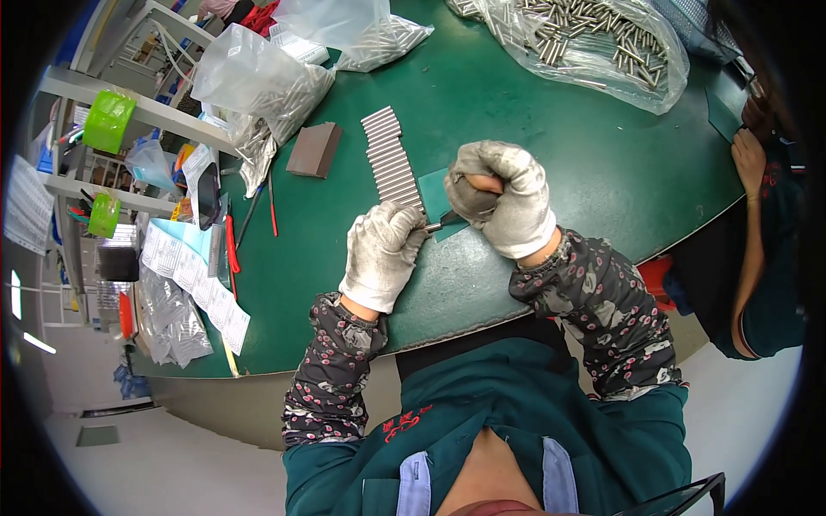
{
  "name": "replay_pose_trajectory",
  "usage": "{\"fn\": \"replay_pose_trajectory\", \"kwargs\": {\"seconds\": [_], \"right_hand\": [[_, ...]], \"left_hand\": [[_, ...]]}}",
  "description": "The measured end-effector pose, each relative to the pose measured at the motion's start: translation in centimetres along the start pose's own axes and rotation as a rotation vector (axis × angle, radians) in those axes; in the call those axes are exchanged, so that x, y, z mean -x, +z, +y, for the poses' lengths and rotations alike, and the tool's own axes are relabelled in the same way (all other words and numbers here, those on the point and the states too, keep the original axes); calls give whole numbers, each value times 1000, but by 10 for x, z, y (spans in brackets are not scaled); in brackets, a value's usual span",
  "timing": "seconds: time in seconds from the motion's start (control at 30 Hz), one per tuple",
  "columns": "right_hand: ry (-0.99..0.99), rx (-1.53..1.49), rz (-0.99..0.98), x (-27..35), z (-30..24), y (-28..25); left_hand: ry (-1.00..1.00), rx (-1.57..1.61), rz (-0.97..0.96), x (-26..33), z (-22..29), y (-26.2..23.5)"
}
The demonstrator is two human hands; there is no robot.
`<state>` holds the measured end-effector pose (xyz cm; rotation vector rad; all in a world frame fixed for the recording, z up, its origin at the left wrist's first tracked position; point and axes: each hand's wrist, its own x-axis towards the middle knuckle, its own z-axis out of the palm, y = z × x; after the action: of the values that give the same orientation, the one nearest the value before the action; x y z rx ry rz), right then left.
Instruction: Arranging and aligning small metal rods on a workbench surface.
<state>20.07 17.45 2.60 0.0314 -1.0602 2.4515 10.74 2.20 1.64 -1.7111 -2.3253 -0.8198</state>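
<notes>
Tight grip on a metal pin (433,228)

So the left hand (379,255) has its fingers pinched narrow on that pin, just past a row of smooth, shiny cylinders (393,163) on the green bench (327,225). Right hand (502,199): fingers curled tight on a dark tool (454,218), mostly hidden by the grubby fabric glove. Matte brown block (313,150) nearby.

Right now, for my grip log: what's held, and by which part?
Left hand: a metal pin, by its left end. Right hand: a dark piece, gripped part hidden.
</notes>
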Motion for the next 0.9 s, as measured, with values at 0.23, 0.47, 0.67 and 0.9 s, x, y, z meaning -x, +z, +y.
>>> {"fn": "replay_pose_trajectory", "kwargs": {"seconds": [0.23, 0.47, 0.67, 0.9], "right_hand": [[48, 182, -56, -3, -6, 10], [81, 364, -127, -5, -7, 19], [37, 326, -159, -8, 0, 14], [47, 26, -65, -1, 3, 0]], "left_hand": [[-27, 14, -25, 2, -6, 3], [-9, -43, -22, -2, -3, 0], [-15, -47, -17, 2, -3, 0], [5, -6, 42, 7, -1, 2]]}}
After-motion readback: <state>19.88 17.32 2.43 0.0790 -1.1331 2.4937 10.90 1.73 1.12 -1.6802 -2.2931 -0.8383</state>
